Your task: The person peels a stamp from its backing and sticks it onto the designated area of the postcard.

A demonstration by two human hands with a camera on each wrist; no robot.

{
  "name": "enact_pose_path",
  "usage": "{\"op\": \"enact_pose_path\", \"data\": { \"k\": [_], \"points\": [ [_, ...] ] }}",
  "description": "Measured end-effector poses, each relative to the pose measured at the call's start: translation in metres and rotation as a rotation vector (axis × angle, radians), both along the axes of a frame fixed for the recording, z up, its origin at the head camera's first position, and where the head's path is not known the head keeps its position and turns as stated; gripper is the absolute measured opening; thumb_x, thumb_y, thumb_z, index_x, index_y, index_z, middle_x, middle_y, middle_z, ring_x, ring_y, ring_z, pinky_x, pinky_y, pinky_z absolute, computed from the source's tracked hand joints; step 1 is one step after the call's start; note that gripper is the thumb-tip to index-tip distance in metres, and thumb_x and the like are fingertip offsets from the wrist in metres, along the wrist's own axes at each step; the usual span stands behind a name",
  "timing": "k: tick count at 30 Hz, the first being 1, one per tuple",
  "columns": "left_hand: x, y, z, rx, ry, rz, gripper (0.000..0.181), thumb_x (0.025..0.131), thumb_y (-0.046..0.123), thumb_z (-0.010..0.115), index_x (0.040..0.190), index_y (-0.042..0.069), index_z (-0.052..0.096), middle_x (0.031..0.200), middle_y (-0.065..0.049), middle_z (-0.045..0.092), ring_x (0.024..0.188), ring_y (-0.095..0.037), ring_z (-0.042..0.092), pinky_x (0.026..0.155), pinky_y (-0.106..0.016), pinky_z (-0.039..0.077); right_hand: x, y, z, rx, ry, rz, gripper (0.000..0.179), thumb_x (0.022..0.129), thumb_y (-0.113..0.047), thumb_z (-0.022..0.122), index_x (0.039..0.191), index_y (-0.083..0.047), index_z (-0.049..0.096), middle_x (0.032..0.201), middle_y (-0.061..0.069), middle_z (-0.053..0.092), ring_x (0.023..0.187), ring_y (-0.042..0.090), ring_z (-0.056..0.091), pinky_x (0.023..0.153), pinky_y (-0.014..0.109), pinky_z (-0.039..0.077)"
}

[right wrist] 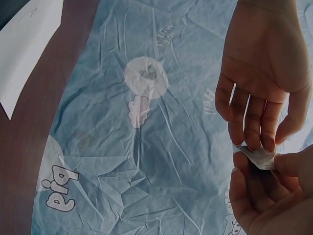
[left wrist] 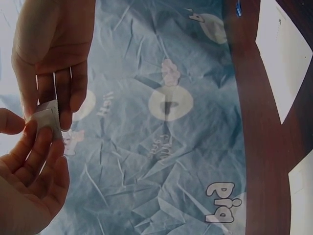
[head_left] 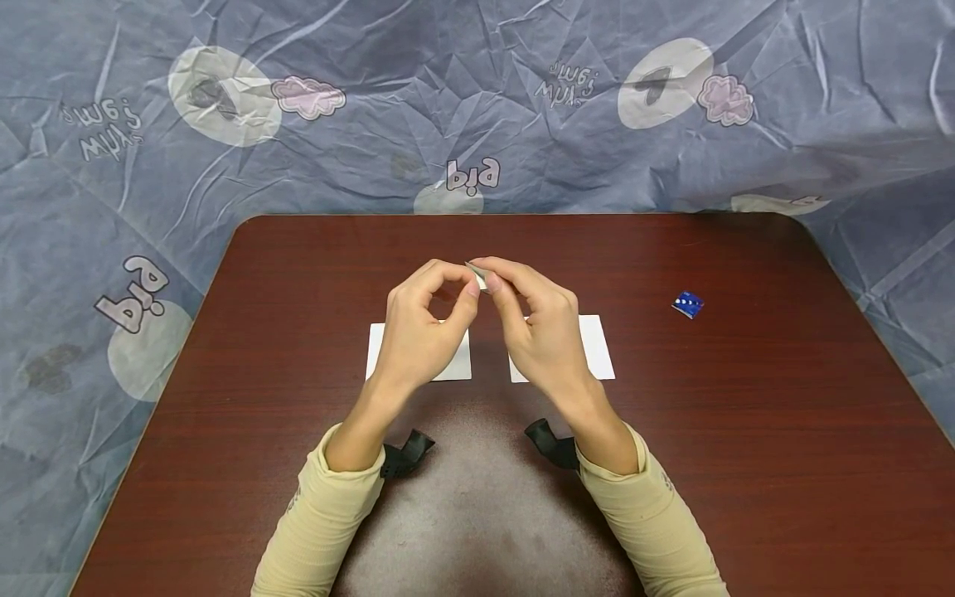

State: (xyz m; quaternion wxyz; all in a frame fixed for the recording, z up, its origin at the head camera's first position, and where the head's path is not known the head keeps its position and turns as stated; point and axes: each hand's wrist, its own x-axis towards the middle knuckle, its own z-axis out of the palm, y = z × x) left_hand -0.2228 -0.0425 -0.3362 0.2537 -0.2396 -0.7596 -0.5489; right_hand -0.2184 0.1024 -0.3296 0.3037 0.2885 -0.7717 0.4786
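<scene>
Both hands meet above the far middle of the table, fingertips together around a small white sachet [head_left: 481, 280]. My left hand [head_left: 425, 319] pinches its left side between thumb and forefinger; my right hand [head_left: 545, 327] pinches the right side the same way. In the left wrist view the sachet [left wrist: 47, 119] shows a serrated edge, and fingers cover part of it. Seen from the right wrist, the sachet [right wrist: 259, 157] looks bent, with a dark underside. A white card [head_left: 453, 361] lies beneath the left hand and another white card [head_left: 597, 348] beneath the right, each partly hidden.
A small blue packet [head_left: 688, 305] with white marks lies on the brown table [head_left: 783, 398] to the right. Black straps [head_left: 406, 453] sit at both wrists by the yellow sleeves [head_left: 321, 514]. A wrinkled blue-grey printed cloth [head_left: 477, 108] hangs behind the table.
</scene>
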Motion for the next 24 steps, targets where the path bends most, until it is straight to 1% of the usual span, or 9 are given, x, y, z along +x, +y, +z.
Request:
{"op": "enact_pose_path", "data": {
  "k": [7,13,19,22,24],
  "points": [
    [0.0006,0.0002,0.0008,0.003,0.005,-0.005,0.011,0.086,0.007,0.057,0.082,0.003,0.066,0.076,-0.001,0.061,0.074,-0.013,0.057,0.068,-0.028,0.047,0.0003,0.0002,0.0011,-0.009,-0.01,0.0,0.017,0.092,0.003,0.058,0.107,0.005,0.067,0.101,0.011,0.069,0.076,0.015,0.062,0.067,0.024,0.049],
    [0.0005,0.0004,0.0012,0.001,0.018,-0.009,0.011,0.086,0.006,0.057,0.082,0.002,0.066,0.077,-0.002,0.061,0.074,-0.013,0.057,0.068,-0.028,0.047,0.0005,0.0009,0.002,-0.014,-0.018,0.001,0.017,0.093,0.002,0.058,0.107,0.005,0.067,0.101,0.012,0.069,0.077,0.018,0.063,0.069,0.024,0.048],
    [0.0007,0.0007,0.0016,0.001,0.024,-0.01,0.011,0.086,0.007,0.057,0.082,0.002,0.066,0.076,-0.003,0.06,0.073,-0.013,0.057,0.065,-0.037,0.048,0.0005,0.0017,0.0023,-0.018,-0.027,0.003,0.017,0.093,0.002,0.058,0.107,0.005,0.068,0.1,0.011,0.069,0.071,0.016,0.06,0.064,0.022,0.046],
    [0.0011,0.0006,0.0019,0.001,0.025,-0.007,0.011,0.086,0.007,0.057,0.082,0.002,0.066,0.075,-0.003,0.06,0.073,-0.013,0.056,0.065,-0.037,0.048,0.0006,0.0023,0.0022,-0.02,-0.033,0.009,0.017,0.094,0.002,0.057,0.107,0.005,0.067,0.1,0.012,0.069,0.071,0.014,0.059,0.064,0.022,0.045],
    [0.0016,0.0005,0.0021,0.0,0.025,-0.006,0.011,0.086,0.007,0.057,0.082,0.002,0.066,0.075,-0.002,0.06,0.072,-0.013,0.056,0.065,-0.034,0.048,0.0004,0.0026,0.0019,-0.023,-0.039,0.013,0.018,0.094,0.001,0.056,0.107,0.005,0.067,0.1,0.012,0.069,0.07,0.013,0.058,0.063,0.022,0.044]
  ]
}}
